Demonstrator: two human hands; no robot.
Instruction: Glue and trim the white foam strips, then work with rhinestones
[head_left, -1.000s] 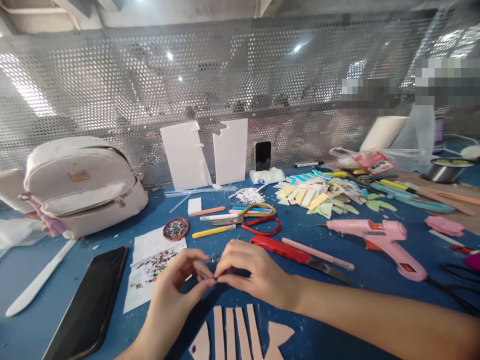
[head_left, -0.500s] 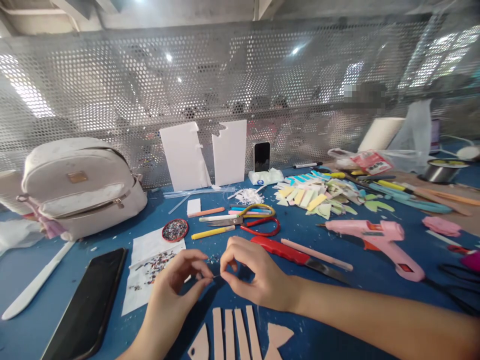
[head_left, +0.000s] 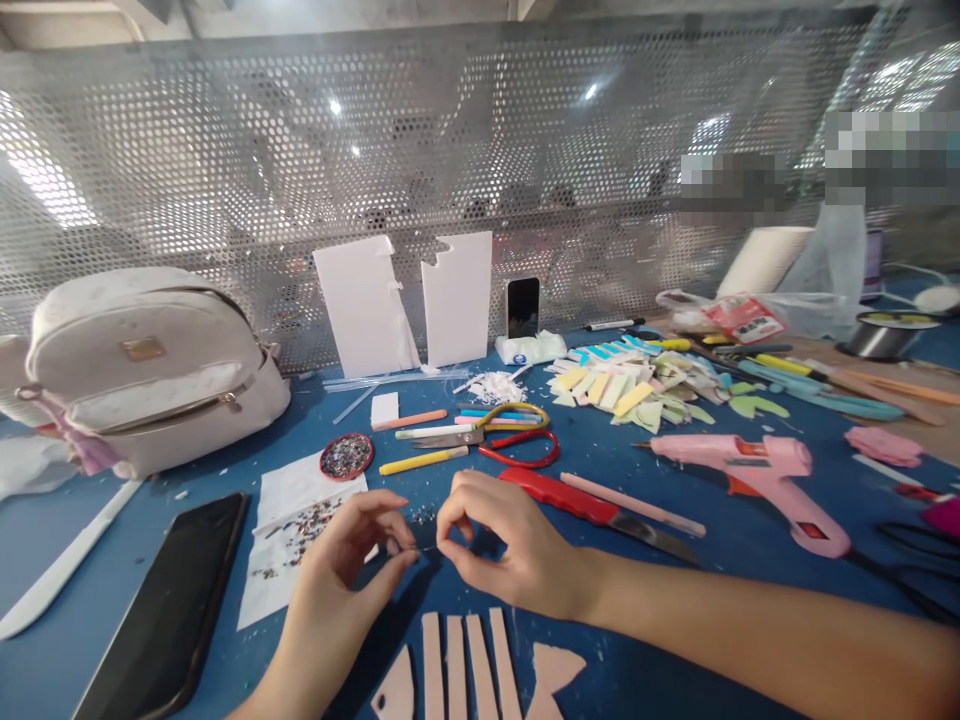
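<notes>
Left hand (head_left: 351, 560), head view: thumb and forefinger pinched together at one end of a thin strand (head_left: 427, 548), too fine to identify. Right hand (head_left: 517, 550): thumb and forefinger curled into a ring, tips meeting at the strand's other end. Strand spans the small gap between the hands, above the tabletop (head_left: 630, 660).

Change: fingertips of both hands touched a second ago; now they stand apart, the left slightly farther off than half a second back. Judgement: fine handling of the strand is under way, with the gap baring a short length.

Nearby, unmoved: white sheet (head_left: 262, 605) with small dark bits, just beside the left hand; pink strips (head_left: 456, 665) and pink tail-shaped piece (head_left: 556, 665) below the hands.
</notes>
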